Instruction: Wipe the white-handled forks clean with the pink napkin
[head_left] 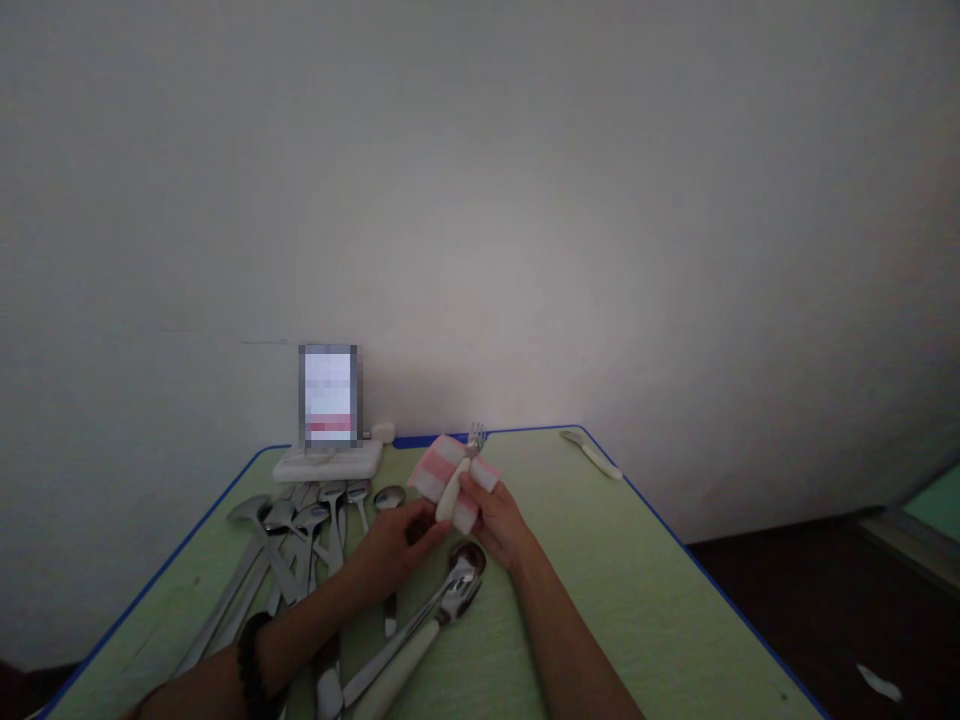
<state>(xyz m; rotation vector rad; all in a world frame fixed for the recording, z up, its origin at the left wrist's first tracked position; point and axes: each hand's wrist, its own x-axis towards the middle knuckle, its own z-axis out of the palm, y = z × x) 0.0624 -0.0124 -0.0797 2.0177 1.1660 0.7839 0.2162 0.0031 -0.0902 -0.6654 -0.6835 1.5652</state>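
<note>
A fork (453, 492) with a cream handle and metal tines points away from me above the middle of the table. Under it lies a pink-and-white cloth (435, 468). My right hand (496, 518) is closed on the cloth and the fork, its thumb pressing on the handle near the neck. At the handle's lower end, my left hand (397, 545) is closed, with thumb and fingers pinching the tip. Just below the hands, a metal spoon (466, 560) and a second cream-handled fork (420, 650) lie side by side.
On the left of the green table (600, 590) lies a pile of metal spoons and ladles (281, 530). Behind it stands a blurred phone-like screen (328, 395) on a white base (326, 462). A cream-handled utensil (596, 458) rests at the far right edge, near the wall (525, 250).
</note>
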